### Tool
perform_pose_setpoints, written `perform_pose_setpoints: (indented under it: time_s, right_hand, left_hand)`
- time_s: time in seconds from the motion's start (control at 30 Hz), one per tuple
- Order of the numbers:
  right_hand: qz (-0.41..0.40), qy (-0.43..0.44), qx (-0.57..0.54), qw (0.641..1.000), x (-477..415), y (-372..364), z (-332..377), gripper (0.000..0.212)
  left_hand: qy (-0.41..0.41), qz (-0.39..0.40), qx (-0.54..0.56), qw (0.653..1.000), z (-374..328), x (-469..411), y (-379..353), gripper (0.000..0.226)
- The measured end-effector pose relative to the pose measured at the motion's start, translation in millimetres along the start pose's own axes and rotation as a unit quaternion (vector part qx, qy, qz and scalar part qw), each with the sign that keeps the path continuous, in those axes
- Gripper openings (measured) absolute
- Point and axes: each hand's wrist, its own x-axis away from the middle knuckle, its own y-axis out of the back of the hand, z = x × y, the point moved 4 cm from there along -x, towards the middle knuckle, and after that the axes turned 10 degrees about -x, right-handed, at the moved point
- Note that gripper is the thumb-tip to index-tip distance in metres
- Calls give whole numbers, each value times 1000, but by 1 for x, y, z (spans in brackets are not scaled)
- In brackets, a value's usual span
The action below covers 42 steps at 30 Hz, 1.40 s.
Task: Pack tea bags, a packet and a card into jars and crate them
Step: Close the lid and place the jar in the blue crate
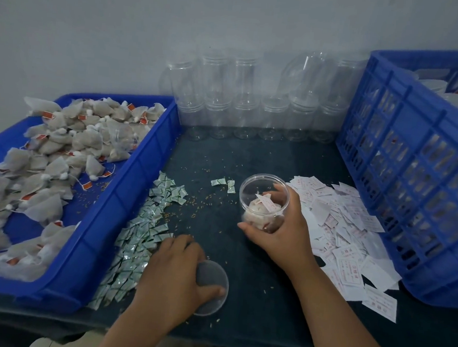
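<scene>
"Jar (264,200) first: where was it?"

"Just right of the table's (250,158) middle. It was lidless and tilted, with its mouth towards the camera. The right hand (280,231) gripped it from the near side, thumb low on the left and fingers curled round the right wall up to the rim. Tea bags (256,216) lay inside with a card (265,201) on top."

"And the left hand (172,272)?"

"Close to the table's front edge, holding the lid (211,276), which lay flat there. The thumb lay across the top and the fingers curled over the far rim."

"What crowded them?"

"A strip of packets (142,235) ran along the tray (140,188) wall and touched the left hand's fingers. Two loose packets (223,183) lay just left of the jar. A heap of cards (348,236) began beside the right hand and spread to the foot of the crate (412,172) at the right edge. Jars showed dimly through the crate's slots."

"Any open room?"

"Yes. Dark table lay between the two hands, and from the jar back to the empty jars (254,107), which stood two high against the wall. Only crumbs were strewn over it. The tray, heaped with loose tea bags (61,145), took up the whole left side, its near corner at the front edge."
</scene>
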Motion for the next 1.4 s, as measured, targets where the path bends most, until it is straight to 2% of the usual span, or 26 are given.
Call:
perform_pose_setpoints:
  time_s: [0.13,0.23,0.3,0.33,0.37,0.4,0.43,0.53,0.6,0.67,0.77,0.83,0.93,1.13,1.27,1.33,1.4]
  right_hand:
    - [1,-20,-14,1000,2,0,-2,89]
    - [18,-29,-15,999,2,-1,-2,89]
    - [36,-28,-12,999,2,-2,-2,89]
    - [49,-27,-7,998,2,-4,-3,91]
    - [61,-28,-2,998,3,-5,-3,93]
    - [73,-28,5,997,3,-6,-4,96]
    - [83,-28,12,996,4,-8,-4,99]
    - [99,-29,27,994,5,-12,-1,101]
    - [101,-22,30,994,3,-12,-1,93]
    - [98,-19,35,994,1,-13,-3,76]
    - [89,-9,79,993,3,-16,-1,67]
    - [91,-19,83,992,4,-19,-1,68]
    - [107,-34,63,992,5,-20,-4,72]
    - [118,-28,54,991,4,-20,0,55]
    - [126,-15,95,987,4,-26,6,44]
    - [125,-12,109,986,4,-24,7,42]
    - [133,-9,117,984,3,-22,5,41]
  left_hand:
    - [97,-5,181,979,10,-21,9,42]
    - [115,-57,337,933,12,-44,23,20]
    - [123,-75,465,874,6,-57,35,7]
    - [121,-68,548,825,0,-63,41,3]
    - [106,-53,618,777,-7,-68,46,10]
    - [75,-45,658,748,-13,-72,52,21]
    - [30,-48,652,756,-19,-73,59,31]
    - [-126,-71,488,861,-34,-66,72,47]
    - [-179,-87,342,919,-44,-62,72,55]
    - [-196,-119,214,950,-54,-59,73,65]
    - [-177,-155,164,958,-63,-60,75,65]
    - [-156,-147,164,963,-67,-61,74,58]
    - [-140,-149,94,974,-77,-62,71,52]
    - [-85,-154,4,984,-91,-62,70,51]
    - [-25,-152,-30,988,-96,-63,69,50]
    - [-37,-152,-27,987,-97,-63,69,58]
    - [-85,-151,-12,985,-94,-64,70,62]
